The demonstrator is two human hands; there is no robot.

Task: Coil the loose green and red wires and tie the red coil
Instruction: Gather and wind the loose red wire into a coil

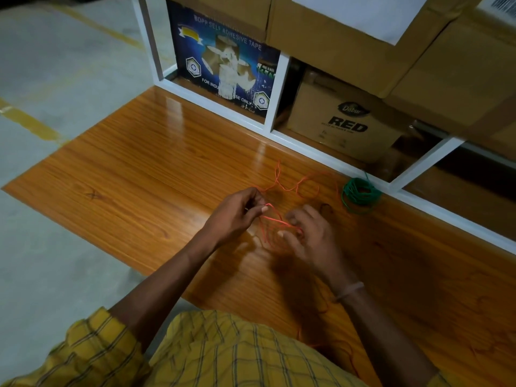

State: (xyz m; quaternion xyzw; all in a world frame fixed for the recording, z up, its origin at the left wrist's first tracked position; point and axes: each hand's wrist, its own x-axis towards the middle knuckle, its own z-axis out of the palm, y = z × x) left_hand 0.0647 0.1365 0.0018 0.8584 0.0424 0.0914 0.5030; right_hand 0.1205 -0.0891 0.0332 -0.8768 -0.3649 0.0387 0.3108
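You are working over the wooden bench (134, 169), in front of a white shelf frame (275, 88) packed with cardboard boxes (337, 127). The green wire (360, 194) already lies coiled by the frame, well apart from your hands, so the red wire (282, 188) is the job now; its loose end snakes across the bench beyond your fingers. Your left hand (237, 215) has its grip pinching a strand, while your right hand (310, 238) curls round the gathered loops, though blur hides the exact finger placement. Keep the loops even in the right hand, feed slack smoothly with the left, and leave enough tail for tying the coil.
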